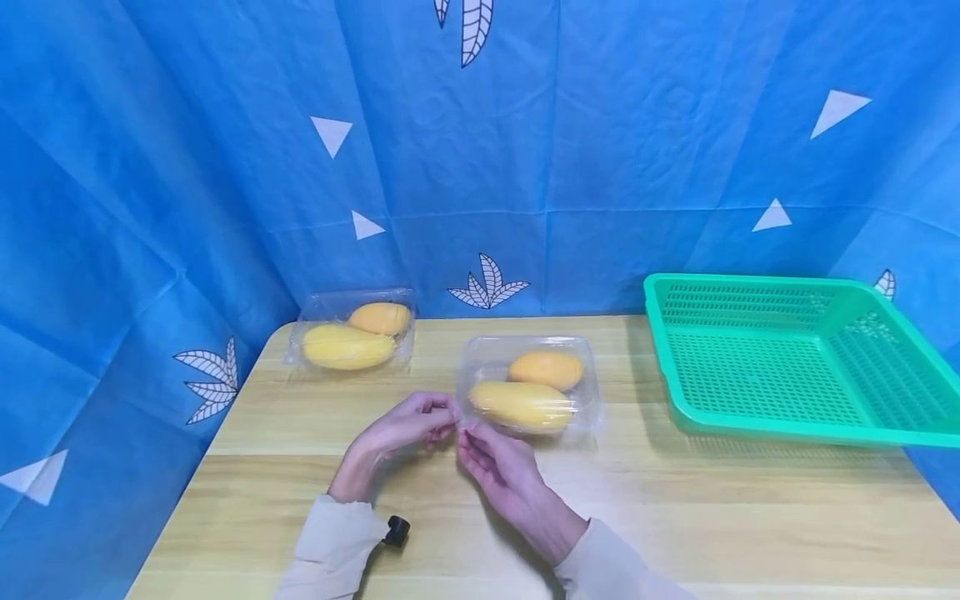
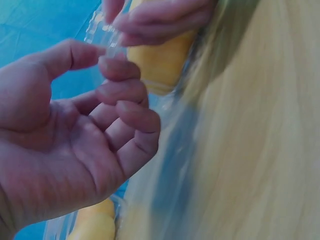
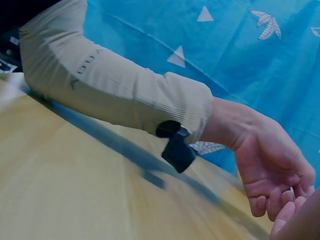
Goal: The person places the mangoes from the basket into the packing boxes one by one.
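Observation:
A clear plastic clamshell box [image 1: 528,340] sits near the middle of the table, holding a long yellow fruit [image 1: 517,405] and a rounder orange fruit [image 1: 546,369], both mango-like. At its front left corner my left hand [image 1: 411,423] pinches the rim between thumb and index finger, the other fingers loosely curled. Close beside it, my right hand [image 1: 510,475] pinches the same corner from the front. In the left wrist view both sets of fingertips meet at the box's ridged edge. The lid lies over the fruit.
Another clear box [image 1: 367,293] with two similar fruits stands at the back left of the wooden table [image 1: 720,517]. A green perforated basket [image 1: 660,367] stands at the right. Blue patterned cloth [image 1: 600,125] hangs behind and at the sides.

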The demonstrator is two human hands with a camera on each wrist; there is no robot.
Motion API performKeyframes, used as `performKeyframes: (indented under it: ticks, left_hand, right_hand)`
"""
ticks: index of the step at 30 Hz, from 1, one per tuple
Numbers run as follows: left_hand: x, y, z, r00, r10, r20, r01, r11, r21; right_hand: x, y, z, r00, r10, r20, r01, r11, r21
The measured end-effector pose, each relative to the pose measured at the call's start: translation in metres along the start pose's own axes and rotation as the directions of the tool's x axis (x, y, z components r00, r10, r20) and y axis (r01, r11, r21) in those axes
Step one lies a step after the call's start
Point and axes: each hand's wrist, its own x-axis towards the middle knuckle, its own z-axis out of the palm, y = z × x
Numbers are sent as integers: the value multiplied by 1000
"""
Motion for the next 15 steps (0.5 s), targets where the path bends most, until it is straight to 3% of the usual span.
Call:
performKeyframes:
  ticks: [15]
  left_hand:
    - [10, -3, 7, 994, -27, -103, 19, 997, -78]
  right_hand:
    - [12, -8, -1, 1000, 1, 3, -1, 1000, 10]
